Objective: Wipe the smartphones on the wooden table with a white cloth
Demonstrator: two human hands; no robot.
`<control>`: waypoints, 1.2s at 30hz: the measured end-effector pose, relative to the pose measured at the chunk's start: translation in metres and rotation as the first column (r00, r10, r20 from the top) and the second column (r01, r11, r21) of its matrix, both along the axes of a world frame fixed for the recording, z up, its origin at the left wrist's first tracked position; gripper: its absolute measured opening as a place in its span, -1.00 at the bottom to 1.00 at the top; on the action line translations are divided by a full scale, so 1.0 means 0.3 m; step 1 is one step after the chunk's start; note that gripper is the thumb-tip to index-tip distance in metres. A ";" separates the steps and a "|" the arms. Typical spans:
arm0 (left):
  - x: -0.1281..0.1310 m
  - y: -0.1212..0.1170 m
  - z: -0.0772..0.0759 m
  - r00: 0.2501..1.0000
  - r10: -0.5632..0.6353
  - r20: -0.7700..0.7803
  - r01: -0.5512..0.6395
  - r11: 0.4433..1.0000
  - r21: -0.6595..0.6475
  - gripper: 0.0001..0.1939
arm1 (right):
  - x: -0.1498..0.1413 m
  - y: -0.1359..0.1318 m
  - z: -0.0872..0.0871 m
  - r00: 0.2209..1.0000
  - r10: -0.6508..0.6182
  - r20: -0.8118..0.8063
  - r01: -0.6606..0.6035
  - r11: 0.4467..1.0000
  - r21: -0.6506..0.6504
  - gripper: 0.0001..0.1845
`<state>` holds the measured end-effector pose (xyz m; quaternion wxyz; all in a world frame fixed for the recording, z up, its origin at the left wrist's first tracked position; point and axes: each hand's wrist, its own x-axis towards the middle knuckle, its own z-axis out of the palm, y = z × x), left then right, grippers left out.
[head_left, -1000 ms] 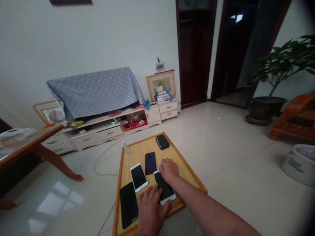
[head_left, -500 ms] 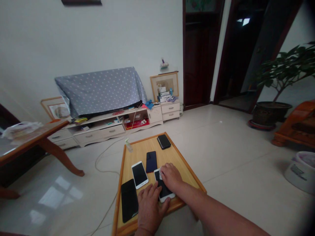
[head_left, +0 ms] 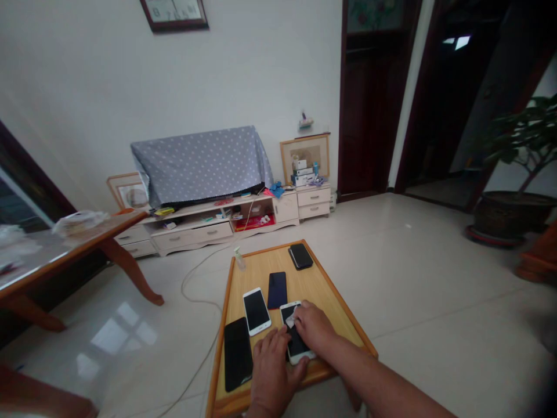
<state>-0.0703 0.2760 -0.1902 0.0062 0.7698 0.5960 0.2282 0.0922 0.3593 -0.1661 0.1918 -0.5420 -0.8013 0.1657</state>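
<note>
A white smartphone (head_left: 299, 345) with a dark screen lies on the small wooden table (head_left: 324, 293). My left hand (head_left: 274, 363) holds it at the lower left, fingers along its side and thumb by the bottom edge. Pinched in my right hand (head_left: 314, 326) is a crumpled white wipe (head_left: 292, 319), pressed on the upper part of the screen. To the left are a large black phone (head_left: 238, 354) and another white phone (head_left: 256, 310). A dark blue phone (head_left: 277, 289) lies just beyond. My palms are hidden from above.
A stack of dark phones (head_left: 300, 256) sits at the table's far right corner, and a clear pump bottle (head_left: 239, 259) at the far left. A cable (head_left: 198, 302) runs over the floor. A larger wooden table (head_left: 100, 232) stands left, a low white cabinet (head_left: 191, 235) behind.
The whole view has shifted, so the room appears farther right and more of the wall frame shows. My right hand and the wipe have slid slightly towards me on the screen.
</note>
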 end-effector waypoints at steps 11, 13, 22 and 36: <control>-0.011 -0.002 -0.047 0.998 0.041 0.039 -0.044 0.995 0.089 -0.27 | 0.002 -0.036 -0.003 0.997 0.066 -0.027 -0.067 0.996 -0.065 -0.82; -0.009 -0.003 -0.044 0.997 0.048 0.056 -0.052 0.996 0.070 -0.22 | -0.001 -0.032 0.004 0.999 0.035 -0.041 -0.037 0.998 -0.054 -0.80; 0.001 0.000 -0.036 0.997 0.046 0.058 -0.048 0.999 0.025 -0.31 | 0.059 -0.055 0.017 0.995 0.096 -0.011 -0.097 0.988 -0.116 -0.82; 0.018 -0.006 0.002 0.998 0.055 0.028 -0.054 0.998 -0.025 -0.38 | 0.109 -0.043 0.024 0.999 0.038 0.024 -0.035 0.992 -0.120 -0.84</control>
